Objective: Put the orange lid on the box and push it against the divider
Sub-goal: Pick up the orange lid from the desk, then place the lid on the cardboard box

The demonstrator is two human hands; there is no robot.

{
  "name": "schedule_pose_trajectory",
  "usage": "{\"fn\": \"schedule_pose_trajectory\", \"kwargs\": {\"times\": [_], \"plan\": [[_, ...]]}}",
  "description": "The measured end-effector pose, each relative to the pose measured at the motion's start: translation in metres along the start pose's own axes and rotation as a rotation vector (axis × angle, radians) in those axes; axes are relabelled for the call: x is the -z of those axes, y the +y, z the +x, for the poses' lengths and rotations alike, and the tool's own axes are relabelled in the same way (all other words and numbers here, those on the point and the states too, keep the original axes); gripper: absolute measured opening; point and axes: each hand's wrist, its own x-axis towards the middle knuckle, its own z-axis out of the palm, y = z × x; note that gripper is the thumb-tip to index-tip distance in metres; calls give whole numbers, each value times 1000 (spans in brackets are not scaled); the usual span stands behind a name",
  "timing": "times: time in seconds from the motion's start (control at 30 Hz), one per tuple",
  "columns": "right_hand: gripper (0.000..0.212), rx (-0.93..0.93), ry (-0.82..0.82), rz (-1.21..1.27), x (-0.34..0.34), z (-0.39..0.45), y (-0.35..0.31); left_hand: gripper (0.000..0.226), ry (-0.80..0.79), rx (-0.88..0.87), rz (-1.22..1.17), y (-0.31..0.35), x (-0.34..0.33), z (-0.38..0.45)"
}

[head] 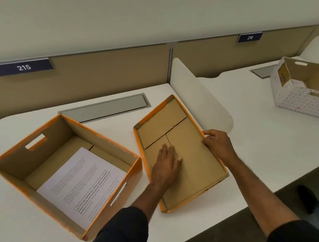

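An open orange box point(107, 141) stands on the white desk at the left, with printed sheets point(82, 183) lying inside. To its right the orange lid point(196, 167) lies upside down, brown inside facing up, its far end close to the white divider point(200, 91). My left hand point(167, 165) rests flat inside the lid, fingers spread. My right hand point(217, 143) pinches the lid's right rim near its middle.
A grey cable flap point(105, 109) is set into the desk behind the box. Beyond the divider, a white patterned box point(300, 99) lies tilted on the neighbouring desk. Tan partition panels with signs 215 and 216 run along the back. The desk's front edge is at lower right.
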Motion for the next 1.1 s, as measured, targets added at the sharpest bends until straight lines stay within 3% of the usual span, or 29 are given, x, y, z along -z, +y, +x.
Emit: {"fn": "schedule_pose_trajectory", "kwargs": {"times": [0.2, 0.27, 0.37, 0.63, 0.73, 0.87, 0.93, 1.0, 1.1], "plan": [[37, 241, 137, -137, -18, -29, -66, 84, 13, 70, -765, 68, 58, -3], [38, 314, 180, -187, -32, -43, -82, 79, 40, 95, -932, 84, 82, -3], [43, 407, 159, -185, -53, -64, -101, 55, 49, 139, -1049, 88, 114, -2], [27, 582, 131, -64, -98, -96, -108, 41, 237, 296, -1216, 73, 158, -11], [28, 605, -4, 4, -100, -88, -109, 41, 316, 322, -1258, 66, 168, -19], [30, 511, -89, -49, -94, -60, -105, 46, 399, 331, -1312, 57, 182, -27], [42, 423, -66, -159, -91, -40, -102, 44, 435, 306, -1328, 50, 193, -31], [54, 328, -59, -239, -88, -21, -101, 32, 469, 279, -1352, 43, 206, -37], [59, 180, -154, -162, -92, 2, -105, 13, 512, 273, -1414, 28, 222, -48]]}}
